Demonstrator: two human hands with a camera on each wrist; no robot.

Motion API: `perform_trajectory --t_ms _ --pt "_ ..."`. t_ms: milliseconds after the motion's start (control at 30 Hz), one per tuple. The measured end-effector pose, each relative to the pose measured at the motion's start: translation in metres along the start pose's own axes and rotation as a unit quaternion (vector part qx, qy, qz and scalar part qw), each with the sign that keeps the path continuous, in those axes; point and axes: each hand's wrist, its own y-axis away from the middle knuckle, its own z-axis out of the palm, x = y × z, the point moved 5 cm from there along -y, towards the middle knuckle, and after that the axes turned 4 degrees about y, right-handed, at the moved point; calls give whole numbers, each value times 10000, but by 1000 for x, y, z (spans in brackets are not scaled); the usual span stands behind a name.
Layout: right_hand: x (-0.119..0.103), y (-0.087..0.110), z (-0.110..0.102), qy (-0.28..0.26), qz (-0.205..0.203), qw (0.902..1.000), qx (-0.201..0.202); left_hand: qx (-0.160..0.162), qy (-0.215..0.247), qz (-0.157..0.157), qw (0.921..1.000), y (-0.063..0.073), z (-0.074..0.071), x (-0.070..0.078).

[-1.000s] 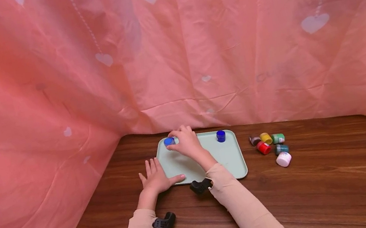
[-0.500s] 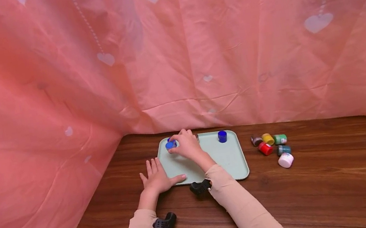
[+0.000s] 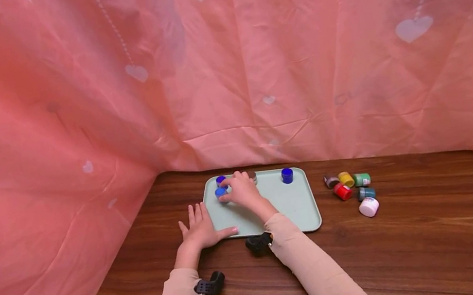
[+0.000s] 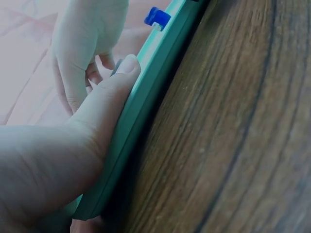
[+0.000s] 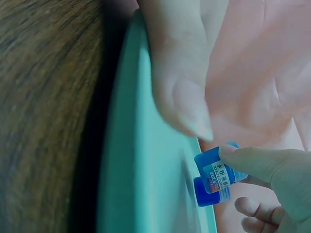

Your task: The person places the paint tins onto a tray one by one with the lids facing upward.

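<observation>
Between thumb and fingers my right hand (image 3: 244,194) pinches a light blue gouache paint jar (image 3: 220,193) over the back left of a pale green tray (image 3: 295,208). In the right wrist view, the printed label of this light blue jar (image 5: 214,170) faces the camera. Right behind it stands a dark blue jar (image 3: 221,179), partly covered by it. A brown-lidded jar (image 3: 253,176) shows beyond my right knuckles, and another dark blue jar (image 3: 287,176) stands at the back right. My left hand (image 3: 201,232) spreads at the front left corner, its thumb (image 4: 107,94) along the rim.
Right of the tray, several paint jars lie loosely grouped on the wooden table (image 3: 419,231): yellow (image 3: 346,179), green (image 3: 362,179), red (image 3: 343,191), teal (image 3: 366,193), white (image 3: 369,207) and a dark one (image 3: 331,181). A pink curtain (image 3: 227,91) hangs behind and at the left.
My right hand has brought the light blue jar slightly nearer along the tray, uncovering the dark blue jar and the brown-lidded jar behind. My left hand keeps its place.
</observation>
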Motion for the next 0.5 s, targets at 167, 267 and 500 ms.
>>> perform_trajectory --t_ms 167,267,500 --pt "-2 -1 5 123 -170 9998 -5 -100 -71 130 9998 -2 1 -5" --pt "-4 -1 7 151 -245 9996 -41 -116 -48 187 9997 -2 0 -7" --pt "-4 1 9 190 -301 9993 -104 -213 43 231 9995 -3 1 -10"
